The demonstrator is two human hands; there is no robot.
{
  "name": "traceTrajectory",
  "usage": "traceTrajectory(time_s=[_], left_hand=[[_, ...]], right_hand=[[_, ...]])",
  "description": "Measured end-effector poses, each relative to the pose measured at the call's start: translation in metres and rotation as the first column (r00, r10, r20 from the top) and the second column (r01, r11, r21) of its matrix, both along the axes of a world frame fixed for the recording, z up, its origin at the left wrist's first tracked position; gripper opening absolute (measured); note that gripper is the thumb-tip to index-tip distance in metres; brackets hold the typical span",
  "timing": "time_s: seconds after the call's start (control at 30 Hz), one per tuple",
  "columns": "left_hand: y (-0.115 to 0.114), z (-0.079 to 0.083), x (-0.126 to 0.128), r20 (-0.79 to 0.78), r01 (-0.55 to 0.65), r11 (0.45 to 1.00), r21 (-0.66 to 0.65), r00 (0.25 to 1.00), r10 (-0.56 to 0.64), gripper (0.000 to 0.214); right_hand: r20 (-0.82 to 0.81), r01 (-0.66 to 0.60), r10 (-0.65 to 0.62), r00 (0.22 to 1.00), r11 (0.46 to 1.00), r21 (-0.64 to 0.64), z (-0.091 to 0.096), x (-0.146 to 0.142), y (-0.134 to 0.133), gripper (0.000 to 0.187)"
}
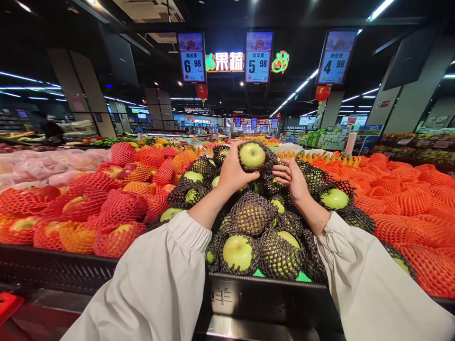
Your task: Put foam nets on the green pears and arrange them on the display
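Note:
My left hand [232, 170] grips a green apple [252, 155] in a black foam net, raised above the pile with its end facing me. To the right of it, my right hand [292, 177] is held with fingers apart, close to the netted fruit but holding nothing. Below both hands lie several more green apples, such as a netted apple [237, 252] at the front of the black bin [263, 296]. Many are partly covered by dark nets. Whether my right fingertips touch the net behind them is hard to tell.
On the left are apples in pink and yellow nets [122, 208]; on the right, fruit in orange nets [412, 194]. Price screens [259, 57] hang overhead. A black crate edge [57, 267] runs along the front left. Pillars [83, 92] stand farther back.

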State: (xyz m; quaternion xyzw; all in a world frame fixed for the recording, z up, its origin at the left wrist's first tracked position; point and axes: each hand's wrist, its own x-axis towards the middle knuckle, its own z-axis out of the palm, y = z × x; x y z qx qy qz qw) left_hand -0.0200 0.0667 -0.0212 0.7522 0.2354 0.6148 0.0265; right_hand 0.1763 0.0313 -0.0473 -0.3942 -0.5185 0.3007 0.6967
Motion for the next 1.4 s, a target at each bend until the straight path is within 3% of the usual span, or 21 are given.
traceTrajectory(time_s=[0.07,0.13,0.23,0.33,0.4,0.63,0.67,0.73,0.8,0.83,0.9,0.93,1.03,1.13,1.27,1.4], left_hand=[[0.001,0.002,-0.004,0.158,-0.091,0.996,0.023,0.984,0.086,0.081],[0.002,0.004,-0.008,0.267,-0.174,0.984,0.026,0.95,0.161,0.083],[0.002,0.004,-0.01,0.345,-0.251,0.968,0.003,0.909,0.235,0.083],[0.002,0.003,-0.009,0.361,-0.258,0.966,-0.016,0.899,0.246,0.081],[0.002,0.002,-0.008,0.353,-0.245,0.969,-0.02,0.905,0.237,0.081],[0.0,0.002,-0.009,0.36,-0.251,0.968,-0.029,0.901,0.244,0.081],[0.0,0.003,-0.009,0.367,-0.254,0.966,-0.039,0.896,0.25,0.081],[0.0,0.003,-0.01,0.385,-0.257,0.965,-0.058,0.886,0.259,0.082],[0.0,0.003,-0.01,0.403,-0.256,0.964,-0.069,0.877,0.261,0.082],[0.0,0.003,-0.01,0.41,-0.252,0.965,-0.074,0.874,0.26,0.082],[0.0,0.002,-0.009,0.417,-0.243,0.966,-0.083,0.872,0.255,0.083],[0.0,0.002,-0.009,0.416,-0.237,0.967,-0.09,0.873,0.253,0.083],[-0.002,0.002,-0.007,0.403,-0.218,0.97,-0.112,0.882,0.245,0.083],[-0.004,0.002,-0.008,0.391,-0.208,0.969,-0.134,0.887,0.245,0.082],[-0.004,0.001,-0.009,0.394,-0.206,0.966,-0.159,0.883,0.254,0.08],[-0.002,0.0,-0.009,0.392,-0.211,0.963,-0.17,0.882,0.263,0.081]], right_hand=[[0.075,-0.049,0.053,0.996,0.998,-0.05,0.001,0.0,-0.003,0.073],[0.17,-0.214,0.231,0.958,0.97,-0.113,0.001,-0.005,-0.009,0.074],[0.425,-0.424,0.44,0.791,0.895,-0.138,0.0,-0.016,-0.021,0.064],[0.707,-0.483,0.435,0.558,0.863,-0.149,-0.002,-0.025,-0.031,0.06],[0.793,-0.477,0.41,0.451,0.862,-0.174,-0.004,-0.027,-0.034,0.064],[0.835,-0.524,0.423,0.351,0.828,-0.2,-0.008,-0.033,-0.034,0.06],[0.827,-0.505,0.4,0.395,0.846,-0.168,-0.008,-0.032,-0.032,0.058],[0.77,-0.379,0.266,0.58,0.925,-0.034,-0.008,-0.026,-0.026,0.048],[0.659,-0.102,-0.012,0.752,0.986,0.134,-0.009,-0.016,-0.017,0.04],[0.614,0.067,-0.174,0.77,0.979,0.193,-0.01,-0.009,-0.011,0.038],[0.622,0.35,-0.414,0.665,0.908,0.23,-0.014,0.003,0.0,0.034],[0.67,0.443,-0.462,0.581,0.87,0.215,-0.017,0.008,0.006,0.037],[0.85,0.56,-0.391,0.352,0.816,0.143,-0.026,0.013,0.017,0.065],[0.943,0.594,-0.262,0.205,0.799,0.093,-0.032,0.008,0.023,0.085],[0.957,0.688,-0.222,0.185,0.725,0.034,-0.033,0.003,0.025,0.084],[0.922,0.745,-0.35,0.166,0.657,0.115,-0.03,0.004,0.025,0.078]])
